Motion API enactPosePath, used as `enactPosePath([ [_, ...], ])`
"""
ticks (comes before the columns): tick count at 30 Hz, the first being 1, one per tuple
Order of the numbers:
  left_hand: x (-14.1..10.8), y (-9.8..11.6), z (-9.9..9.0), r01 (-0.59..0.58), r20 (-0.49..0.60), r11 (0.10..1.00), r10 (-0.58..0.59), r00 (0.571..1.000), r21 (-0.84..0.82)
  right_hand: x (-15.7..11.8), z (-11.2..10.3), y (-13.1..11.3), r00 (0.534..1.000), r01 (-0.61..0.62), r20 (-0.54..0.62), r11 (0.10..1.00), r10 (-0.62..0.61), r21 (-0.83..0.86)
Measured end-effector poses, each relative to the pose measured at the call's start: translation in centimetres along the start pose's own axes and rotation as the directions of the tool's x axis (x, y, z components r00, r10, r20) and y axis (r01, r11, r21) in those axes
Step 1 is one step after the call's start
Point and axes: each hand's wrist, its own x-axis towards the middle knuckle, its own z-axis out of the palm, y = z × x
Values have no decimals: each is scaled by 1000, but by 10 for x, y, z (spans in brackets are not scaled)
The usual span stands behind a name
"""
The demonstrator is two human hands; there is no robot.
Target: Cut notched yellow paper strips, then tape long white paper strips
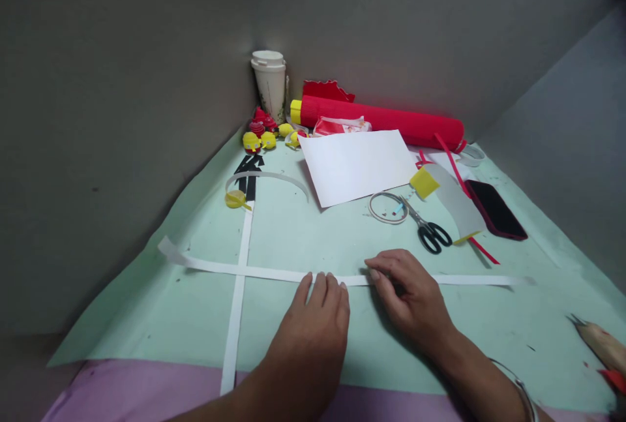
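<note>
A long white paper strip lies across the pale green sheet, its left end curling up. Crossing it on the left is another white strip, running toward the near edge. My left hand rests with fingers extended, their tips on the long strip. Just right of it, my right hand is over the same strip, with thumb and forefinger tips close together. Whether anything sits between those tips is unclear. Beyond the right hand are black-handled scissors and a coiled pale strip.
A white paper sheet lies behind the hands. A red corrugated roll, a lidded cup and small yellow and red paper pieces line the back. The phone is at right, near a tan object with dark pointed tips.
</note>
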Motion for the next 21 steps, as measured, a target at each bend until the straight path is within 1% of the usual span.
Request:
enactPosePath([
  [2,1,0,0,-5,-3,1000,5,1000,6,0,0,0,1000,10,22,1000,-10,4],
  [7,2,-1,-2,-6,7,1000,6,1000,21,0,2,-5,985,54,167,998,-48,-33],
  [9,2,0,-2,-1,0,1000,1,1000,21,0,2,-6,976,70,208,996,-57,-54],
  [13,1,0,-2,8,-14,1000,-8,1000,14,0,3,-6,967,103,240,992,-81,-77],
  [18,-1,2,-1,25,-68,1000,-26,997,-12,-1,3,-6,965,100,253,991,-76,-84],
  [21,-2,3,-1,48,-74,999,-48,996,-10,-1,3,-7,963,103,256,991,-78,-84],
])
